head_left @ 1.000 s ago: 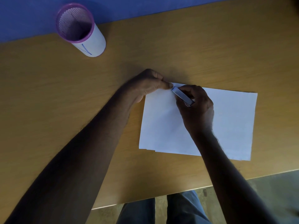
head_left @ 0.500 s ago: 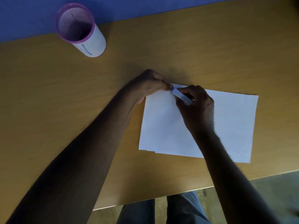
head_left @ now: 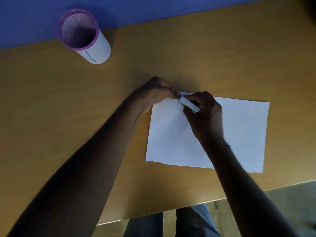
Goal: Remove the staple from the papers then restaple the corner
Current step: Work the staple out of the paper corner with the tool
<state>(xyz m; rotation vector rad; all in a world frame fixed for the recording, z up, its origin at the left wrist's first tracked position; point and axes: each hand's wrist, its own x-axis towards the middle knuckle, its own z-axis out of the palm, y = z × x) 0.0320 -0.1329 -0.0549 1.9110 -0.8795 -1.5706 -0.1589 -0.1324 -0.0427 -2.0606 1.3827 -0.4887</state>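
Note:
A small stack of white papers (head_left: 239, 134) lies flat on the wooden table (head_left: 188, 48), its sheets slightly fanned at the near edge. My left hand (head_left: 155, 93) pinches the stack's far left corner between thumb and fingers. My right hand (head_left: 205, 117) grips a small pale stapler (head_left: 189, 104), whose front end sits at that same corner, touching my left thumb. The staple itself is hidden under the fingers and the stapler.
A purple-rimmed mesh pen holder (head_left: 83, 36) with a white wrap stands at the far left of the table, against a blue wall. The table's near edge runs just above my knees (head_left: 171, 223).
Both hands and the papers have stayed almost still at the corner. The stapler has shifted only slightly toward the corner.

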